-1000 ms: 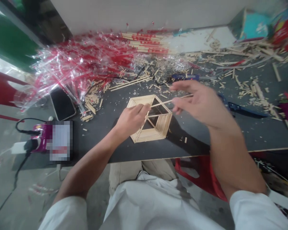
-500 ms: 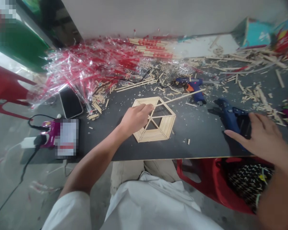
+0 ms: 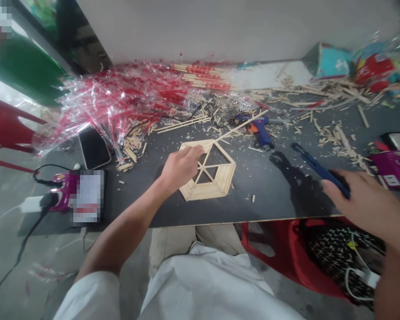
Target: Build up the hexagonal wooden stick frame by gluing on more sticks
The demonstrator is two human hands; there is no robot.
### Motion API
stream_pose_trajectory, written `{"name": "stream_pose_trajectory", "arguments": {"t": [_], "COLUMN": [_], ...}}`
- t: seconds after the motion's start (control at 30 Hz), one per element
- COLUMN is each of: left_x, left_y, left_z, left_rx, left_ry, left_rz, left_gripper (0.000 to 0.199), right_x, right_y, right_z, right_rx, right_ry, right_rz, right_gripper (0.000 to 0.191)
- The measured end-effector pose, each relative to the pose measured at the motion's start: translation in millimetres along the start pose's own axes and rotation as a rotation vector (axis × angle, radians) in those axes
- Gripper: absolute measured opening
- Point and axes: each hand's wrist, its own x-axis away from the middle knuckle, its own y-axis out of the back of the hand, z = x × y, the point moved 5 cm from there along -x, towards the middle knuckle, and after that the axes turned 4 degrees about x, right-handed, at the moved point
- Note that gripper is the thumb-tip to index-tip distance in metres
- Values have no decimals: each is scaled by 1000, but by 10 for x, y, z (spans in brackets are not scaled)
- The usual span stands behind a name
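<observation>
My left hand is closed over the upper left side of a hexagonal frame built of layered thin wooden sticks, with spokes crossing at its middle. Its fingers pinch a long wooden stick, which slants up to the right, over the frame's top corner and past the glue gun. The fingertips and the stick's near end are hidden. To the right, my right hand grips a dark blue hand tool, raised above the table and seen edge-on, so its jaws are unclear.
Red-and-clear plastic wrappers are heaped at the back left, beside bundled sticks. Stick offcuts litter the table. Two phones and a purple power strip lie left; another purple strip is at right.
My right hand has closed on the blue tool and lifted it off the table, turning it edge-on. My left hand stays on the frame with the stick. The view has shifted slightly.
</observation>
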Motion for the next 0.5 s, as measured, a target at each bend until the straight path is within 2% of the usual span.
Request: {"name": "stream_pose_trajectory", "arguments": {"t": [0.1,0.13,0.2,0.33,0.43,0.5], "left_x": [-3,-4,-7,-15,-22,-28], "left_y": [-3,3,21,79,130,154], "left_z": [-22,-31,-47,-63,-76,-92], "left_rx": [-13,-14,-13,-32,-71,-95], "left_ry": [-5,-11,-28,-63,-80,-90], "left_rz": [-2,-9,-28,-81,-135,-160], "left_gripper": [32,32,29,24,20,18], "right_x": [124,180,305,564,705,748], "right_y": [78,86,126,177,145,106], "right_z": [196,311,598,1294,1726,1922], "right_rx": [-277,-394,-624,-965,-1175,-1237], "right_ry": [-41,-54,-58,80,145,171], "right_rz": [59,106,144,247,322,329], "right_gripper": [19,19,25,45,53,56]}}
